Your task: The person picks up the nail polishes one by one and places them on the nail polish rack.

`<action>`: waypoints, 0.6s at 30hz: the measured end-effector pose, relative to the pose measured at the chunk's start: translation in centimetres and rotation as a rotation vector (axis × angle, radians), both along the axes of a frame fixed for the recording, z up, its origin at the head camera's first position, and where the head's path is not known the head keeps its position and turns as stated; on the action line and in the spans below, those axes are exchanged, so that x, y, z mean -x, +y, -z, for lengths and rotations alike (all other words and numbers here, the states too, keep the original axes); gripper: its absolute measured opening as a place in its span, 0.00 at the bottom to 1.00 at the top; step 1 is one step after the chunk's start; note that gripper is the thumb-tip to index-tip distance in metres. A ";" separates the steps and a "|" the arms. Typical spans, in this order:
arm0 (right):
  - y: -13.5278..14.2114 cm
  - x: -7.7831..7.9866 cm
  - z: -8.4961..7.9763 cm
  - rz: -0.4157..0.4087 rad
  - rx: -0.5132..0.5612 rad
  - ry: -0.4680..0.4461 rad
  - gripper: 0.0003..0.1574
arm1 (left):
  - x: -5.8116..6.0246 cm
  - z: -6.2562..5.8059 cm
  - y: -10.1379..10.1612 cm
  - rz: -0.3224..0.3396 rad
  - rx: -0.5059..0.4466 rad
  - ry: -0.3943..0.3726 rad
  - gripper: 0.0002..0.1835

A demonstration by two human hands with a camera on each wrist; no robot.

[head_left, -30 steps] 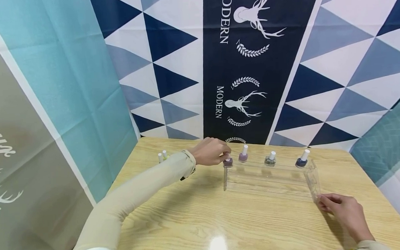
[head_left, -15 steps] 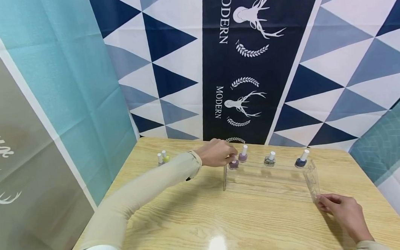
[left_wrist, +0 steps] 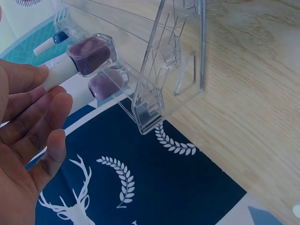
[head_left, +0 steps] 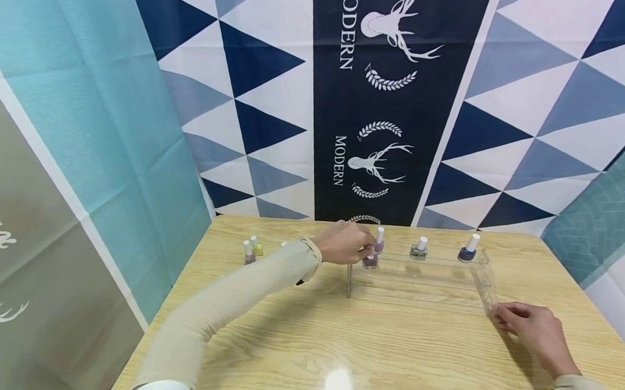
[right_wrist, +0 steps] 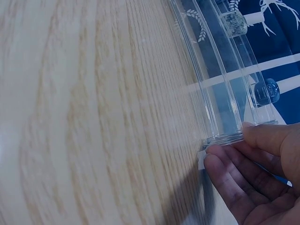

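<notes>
My left hand (head_left: 345, 242) pinches the white cap of a mauve nail polish bottle (left_wrist: 92, 54), its glass end pointing away from the fingers. The bottle is over the left end of a clear acrylic tiered rack (head_left: 484, 275), close to a lilac nail polish bottle (left_wrist: 107, 85) on the top tier. Farther right on that tier stand a glitter nail polish bottle (head_left: 418, 252) and a dark blue nail polish bottle (head_left: 467, 253). With thumb and fingers, my right hand (head_left: 534, 330) grips the rack's front right corner.
On the wooden table (head_left: 278, 350), a greyish-mauve bottle (head_left: 249, 259) and a yellow bottle (head_left: 258, 249) stand at the back left. Another white cap (head_left: 284, 243) peeks out behind the left sleeve (head_left: 243, 293). Patterned cloth (head_left: 272, 126) hangs behind the table.
My left hand has carried the mauve nail polish bottle a little to the right and down, from the rack's left end toward the lilac one. My right hand keeps its grip on the corner.
</notes>
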State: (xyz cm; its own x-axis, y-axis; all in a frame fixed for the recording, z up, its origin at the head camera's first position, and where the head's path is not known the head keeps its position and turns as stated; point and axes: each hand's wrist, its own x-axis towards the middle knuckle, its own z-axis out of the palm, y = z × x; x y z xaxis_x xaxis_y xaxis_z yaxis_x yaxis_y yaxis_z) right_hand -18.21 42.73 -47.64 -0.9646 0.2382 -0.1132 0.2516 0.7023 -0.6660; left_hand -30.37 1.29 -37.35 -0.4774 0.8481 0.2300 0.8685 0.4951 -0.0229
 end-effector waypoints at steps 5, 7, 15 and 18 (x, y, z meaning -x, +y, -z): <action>-0.1 0.1 0.1 0.006 0.018 0.001 0.35 | 0.3 0.5 0.7 0.028 -0.013 0.010 0.06; -0.1 0.1 0.1 0.006 0.019 0.003 0.35 | 0.3 0.7 0.9 0.038 -0.016 0.022 0.06; -0.1 0.0 0.2 0.004 0.035 0.006 0.34 | 0.5 1.4 1.6 0.051 0.004 0.077 0.08; -0.1 0.1 0.2 0.012 0.046 0.006 0.34 | 0.5 1.6 1.7 0.042 0.015 0.088 0.09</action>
State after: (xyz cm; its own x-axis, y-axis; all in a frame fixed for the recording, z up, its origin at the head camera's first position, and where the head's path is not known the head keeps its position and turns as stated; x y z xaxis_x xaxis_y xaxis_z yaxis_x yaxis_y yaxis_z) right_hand -18.28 42.63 -47.88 -0.9624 0.2442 -0.1187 0.2557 0.6678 -0.6990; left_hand -30.86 2.99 -38.92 -0.4199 0.8705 0.2567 0.8829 0.4573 -0.1065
